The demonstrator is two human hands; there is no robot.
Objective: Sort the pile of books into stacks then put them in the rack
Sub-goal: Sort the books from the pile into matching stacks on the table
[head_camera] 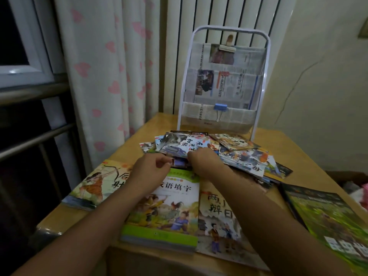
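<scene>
A curtain (103, 80) with pink hearts hangs at the left beside a ribbed white radiator (179, 46), and below them a wooden tabletop (298, 156) carries everything. At its far edge stands the rack (223, 80), an upright white tube frame lined with newspaper pockets, leaning slightly back, with a wooden clip at the top and a blue binder clip (220, 107) on the lowest pocket. In front of it lies the pile of books (235, 154), thin glossy picture books fanned loosely and overlapping at mixed angles. Nearer lie sorted stacks, flat with covers up and long axes running away from the person: a green-bordered stack (167, 212) in the middle, an archer-cover stack (93, 186) to its left, a beige-cover book (219, 222) touching its right side, and a dark green book (326, 218) turned at a slant at the far right. Both forearms cross over these stacks. The right hand (205, 160) rests on the near edge of the pile, fingers curled around a small book's lower edge. The left hand (153, 168) hovers just beside it, fingers loosely curled, gripping nothing visible.
</scene>
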